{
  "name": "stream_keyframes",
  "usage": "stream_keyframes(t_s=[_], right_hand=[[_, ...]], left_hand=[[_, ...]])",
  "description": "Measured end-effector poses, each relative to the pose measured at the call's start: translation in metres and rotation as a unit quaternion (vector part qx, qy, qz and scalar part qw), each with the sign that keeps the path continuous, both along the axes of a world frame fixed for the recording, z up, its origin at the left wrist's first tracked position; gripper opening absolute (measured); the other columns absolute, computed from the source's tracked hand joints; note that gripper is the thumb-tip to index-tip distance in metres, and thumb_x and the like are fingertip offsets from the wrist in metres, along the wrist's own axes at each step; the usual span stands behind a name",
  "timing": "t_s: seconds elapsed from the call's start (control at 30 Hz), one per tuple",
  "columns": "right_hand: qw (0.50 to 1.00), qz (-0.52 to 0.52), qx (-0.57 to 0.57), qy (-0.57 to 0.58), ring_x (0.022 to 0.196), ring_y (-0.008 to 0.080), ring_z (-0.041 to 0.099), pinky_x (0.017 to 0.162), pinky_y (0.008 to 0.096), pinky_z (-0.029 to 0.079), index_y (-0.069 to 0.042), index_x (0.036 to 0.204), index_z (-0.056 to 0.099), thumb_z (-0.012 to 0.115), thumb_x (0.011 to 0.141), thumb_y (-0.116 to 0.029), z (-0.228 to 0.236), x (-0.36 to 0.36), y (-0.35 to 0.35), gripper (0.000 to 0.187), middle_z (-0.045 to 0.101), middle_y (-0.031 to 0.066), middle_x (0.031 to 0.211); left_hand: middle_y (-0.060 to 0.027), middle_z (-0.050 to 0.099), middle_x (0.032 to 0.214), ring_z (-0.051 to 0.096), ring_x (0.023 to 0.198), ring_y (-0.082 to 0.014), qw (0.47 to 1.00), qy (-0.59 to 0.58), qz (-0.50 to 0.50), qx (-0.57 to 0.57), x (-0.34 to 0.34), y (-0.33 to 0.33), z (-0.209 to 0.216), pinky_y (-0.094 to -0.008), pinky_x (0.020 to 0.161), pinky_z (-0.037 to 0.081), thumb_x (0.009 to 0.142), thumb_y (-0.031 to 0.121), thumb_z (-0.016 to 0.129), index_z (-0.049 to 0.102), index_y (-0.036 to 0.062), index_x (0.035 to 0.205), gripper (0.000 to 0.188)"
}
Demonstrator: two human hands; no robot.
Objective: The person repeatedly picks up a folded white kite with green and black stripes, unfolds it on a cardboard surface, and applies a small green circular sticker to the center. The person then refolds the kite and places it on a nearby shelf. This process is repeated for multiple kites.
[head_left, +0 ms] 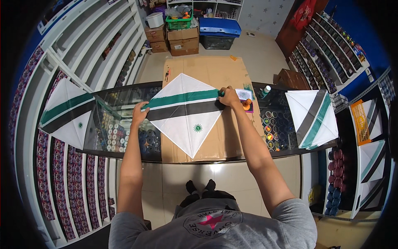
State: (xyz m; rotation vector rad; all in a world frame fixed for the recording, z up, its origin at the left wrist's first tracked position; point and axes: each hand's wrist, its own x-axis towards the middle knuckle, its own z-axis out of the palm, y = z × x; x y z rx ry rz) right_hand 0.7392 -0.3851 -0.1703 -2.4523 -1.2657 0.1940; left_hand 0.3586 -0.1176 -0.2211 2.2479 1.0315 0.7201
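A white diamond-shaped kite [170,126] with a green and a black band lies over the cardboard sheet [232,143], a small green round print near its lower right edge. Its left corner is pinched by my left hand [140,113], fingers closed at the edge. My right hand [228,96] is closed on the right corner by the green band. Just right of that hand stands an orange-handled stamp [247,103], beside a white-topped pad or box [243,94]. Ink smudges mark the cardboard there.
Striped kites [66,114] lie at the counter's left end, and a stack of kites [313,118] at its right. A small white-capped bottle [265,90] stands on the glass counter [120,155]. Shelves [97,37] line the left. Cardboard boxes [183,41] and a blue-lidded bin [219,31] stand behind.
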Motion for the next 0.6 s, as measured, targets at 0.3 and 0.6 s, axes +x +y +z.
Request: stream_keyframes(t_s=[0.3,0.6], right_hand=[[0.999,-0.027,0.039,0.024,0.101,0.0367,0.060,0.090,0.0394,0.049,-0.009,0.098,0.070,0.076,0.066,-0.022,-0.013,0.009,0.006,0.034,0.060,0.0218,0.104],[0.997,-0.017,0.065,0.044,0.097,0.0348,0.062,0.087,0.0375,0.051,-0.012,0.091,0.072,0.071,0.063,-0.017,-0.020,0.014,0.006,0.028,0.063,0.0217,0.095]], left_hand=[[-0.0120,0.060,0.111,0.057,0.105,-0.0317,0.999,-0.027,-0.042,-0.021,-0.006,0.002,-0.003,-0.0378,0.093,0.043,0.076,0.004,0.069,0.068,0.0122,0.103,0.028],[-0.0119,0.060,0.106,0.057,0.106,-0.0311,0.996,-0.065,-0.008,-0.058,-0.011,-0.006,0.000,-0.0364,0.094,0.042,0.077,-0.004,0.063,0.067,0.0073,0.097,0.024]])
